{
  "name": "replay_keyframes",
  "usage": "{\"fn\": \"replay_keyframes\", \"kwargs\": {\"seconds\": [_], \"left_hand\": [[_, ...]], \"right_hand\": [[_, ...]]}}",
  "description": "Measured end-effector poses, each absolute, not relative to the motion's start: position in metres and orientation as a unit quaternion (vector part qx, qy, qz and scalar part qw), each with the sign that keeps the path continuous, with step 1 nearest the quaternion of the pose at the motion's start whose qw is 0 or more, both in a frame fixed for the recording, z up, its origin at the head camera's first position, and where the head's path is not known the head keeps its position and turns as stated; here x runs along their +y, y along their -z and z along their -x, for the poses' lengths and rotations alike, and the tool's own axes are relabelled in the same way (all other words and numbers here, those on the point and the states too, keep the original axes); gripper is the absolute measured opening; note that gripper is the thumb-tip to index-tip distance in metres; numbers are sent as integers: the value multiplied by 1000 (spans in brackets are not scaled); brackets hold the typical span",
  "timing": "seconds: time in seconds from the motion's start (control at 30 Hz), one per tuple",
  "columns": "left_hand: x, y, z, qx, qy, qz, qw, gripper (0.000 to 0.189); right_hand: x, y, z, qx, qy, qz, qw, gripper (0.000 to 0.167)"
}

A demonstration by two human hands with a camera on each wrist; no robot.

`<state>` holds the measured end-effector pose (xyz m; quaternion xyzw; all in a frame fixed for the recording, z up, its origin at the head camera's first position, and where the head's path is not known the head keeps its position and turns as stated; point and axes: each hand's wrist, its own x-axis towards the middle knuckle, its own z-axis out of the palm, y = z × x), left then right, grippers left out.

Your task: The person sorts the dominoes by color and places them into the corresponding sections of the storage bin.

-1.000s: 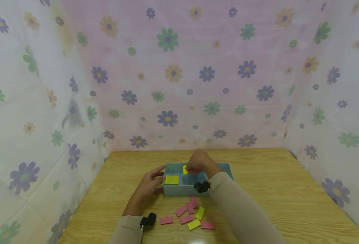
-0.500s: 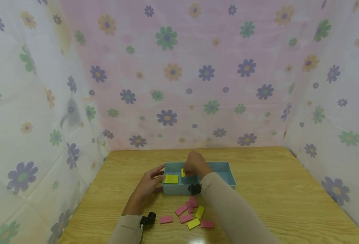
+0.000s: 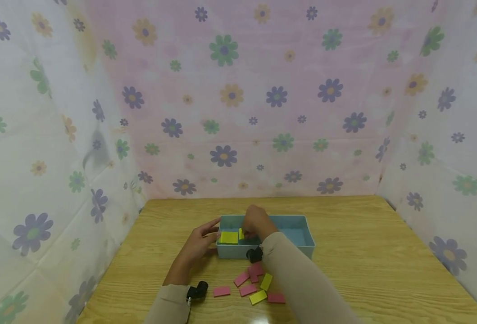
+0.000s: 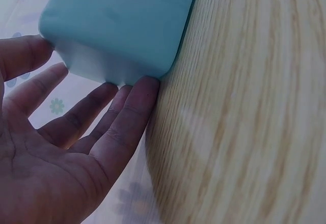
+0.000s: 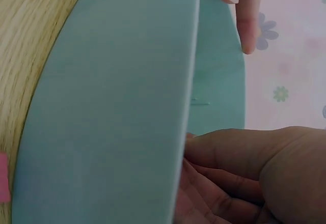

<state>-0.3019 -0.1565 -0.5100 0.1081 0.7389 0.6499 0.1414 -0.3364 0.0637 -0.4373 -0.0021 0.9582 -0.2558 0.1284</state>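
A light blue plastic box (image 3: 232, 253) stands on the wooden table. Yellow rectangular tiles (image 3: 229, 237) lie side by side at its left end. Inside the box, just right of these, my right hand (image 3: 257, 222) pinches another yellow tile (image 3: 241, 233). In the right wrist view the box wall (image 5: 107, 102) hides that tile and the fingertips of my right hand (image 5: 229, 173). My left hand (image 3: 199, 243) touches the box's left end. Its fingers (image 4: 135, 107) are spread and nearly straight against the end wall in the left wrist view, the thumb at the rim.
In front of the box lie several loose pink tiles (image 3: 222, 291), some overlapping, and two yellow tiles (image 3: 257, 297). Flowered cloth (image 3: 242, 135) encloses the table (image 3: 352, 252) at the back and both sides. Black cameras (image 3: 197, 290) are strapped to both wrists.
My right hand has moved left and nearer inside the box, bringing the pinched yellow tile up to the tiles at the left end. The left hand stays at the box's end.
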Motion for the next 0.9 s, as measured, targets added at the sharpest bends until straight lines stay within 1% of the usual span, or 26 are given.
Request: {"fn": "replay_keyframes", "kwargs": {"seconds": [0.27, 0.4, 0.5, 0.63, 0.77, 0.9], "left_hand": [[-156, 509, 301, 741, -648, -109, 136, 57], [-156, 510, 301, 744, -645, -111, 134, 57], [-156, 510, 301, 745, -643, -114, 134, 57], [-157, 511, 301, 746, -642, -113, 136, 57], [-157, 511, 300, 744, -645, -109, 135, 57], [-156, 509, 299, 742, -648, -108, 132, 57]], "right_hand": [[60, 443, 336, 963, 241, 2, 120, 13], [58, 440, 331, 965, 237, -5, 116, 8], [56, 438, 329, 963, 245, -13, 113, 7], [55, 440, 330, 961, 249, -15, 118, 11], [55, 444, 334, 960, 249, -10, 130, 7], [56, 446, 341, 952, 269, -18, 145, 23]]}}
